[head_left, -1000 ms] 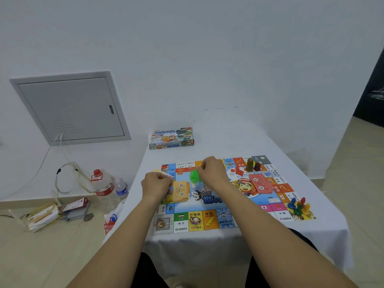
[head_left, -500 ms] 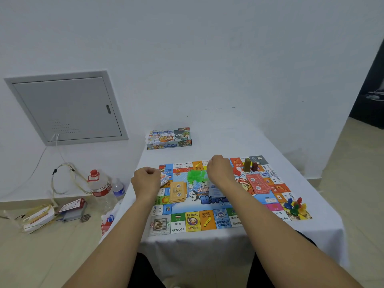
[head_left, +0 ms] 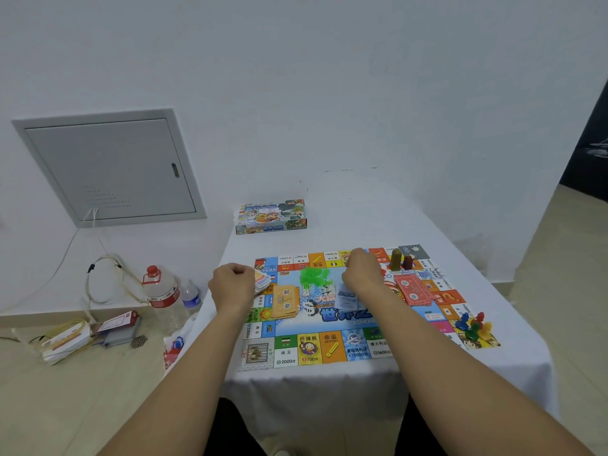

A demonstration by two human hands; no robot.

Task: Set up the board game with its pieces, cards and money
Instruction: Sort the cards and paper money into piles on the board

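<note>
Right hand has slid rightward over the board, fingers curled, contents unclear, while left hand grips thin, slippery cards by their edges at the board's left edge.

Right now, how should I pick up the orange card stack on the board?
Pinch the orange card stack across its long side edges, coming straight down from above. It lies flat on the board and slightly fanned, so squeezing its sides would square it. The left hand, holding cards, is nearest.
</note>
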